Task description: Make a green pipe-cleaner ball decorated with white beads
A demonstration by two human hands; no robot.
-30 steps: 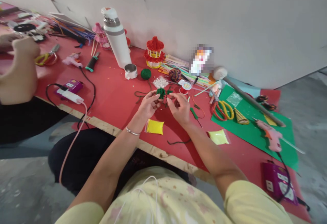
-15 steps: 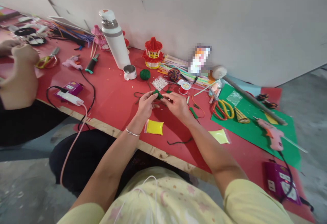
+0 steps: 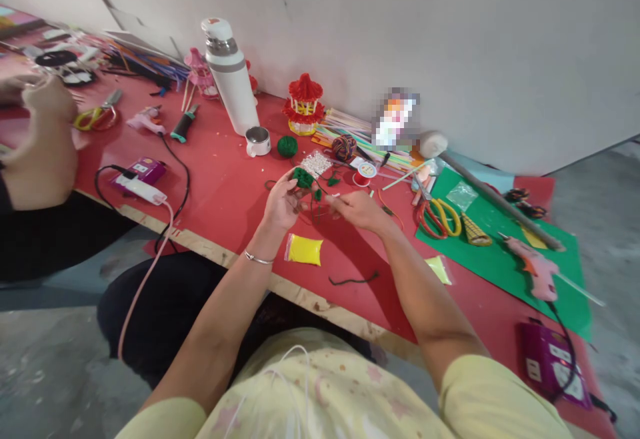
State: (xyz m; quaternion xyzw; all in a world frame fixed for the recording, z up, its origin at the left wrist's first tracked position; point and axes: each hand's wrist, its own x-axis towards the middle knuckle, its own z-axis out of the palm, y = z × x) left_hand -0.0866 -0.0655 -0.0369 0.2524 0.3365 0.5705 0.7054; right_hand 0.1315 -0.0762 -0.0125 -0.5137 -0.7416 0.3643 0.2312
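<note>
My left hand [image 3: 283, 205] is closed around a small dark green knitted-looking yarn piece [image 3: 303, 177], with its fingers behind and below it. To its right, my right hand [image 3: 357, 209] pinches a thin dark green yarn strand [image 3: 324, 189] drawn out from the piece. Its fingertips hide the strand's end. Just behind my hands lie a bag of white beads [image 3: 316, 163], a ball of green yarn [image 3: 287, 146] and a spool of red thread [image 3: 365, 172]. A packet of yellow material [image 3: 305, 250] and a loose strand of dark yarn [image 3: 353, 279] are nearer the edge.
A white bottle [image 3: 231, 82], its cup [image 3: 258, 141] and a red pagoda-like model [image 3: 305, 105] stand along the wall. Scissors [image 3: 440, 217] and a pink glue gun [image 3: 534, 269] lie right, on green sheet. At far left, a co-worker's arm [image 3: 47, 139] rests over the table.
My right hand has drawn away to the right from my left hand, with the strand stretched between. The green piece is now tilted up and more visible in my left hand.
</note>
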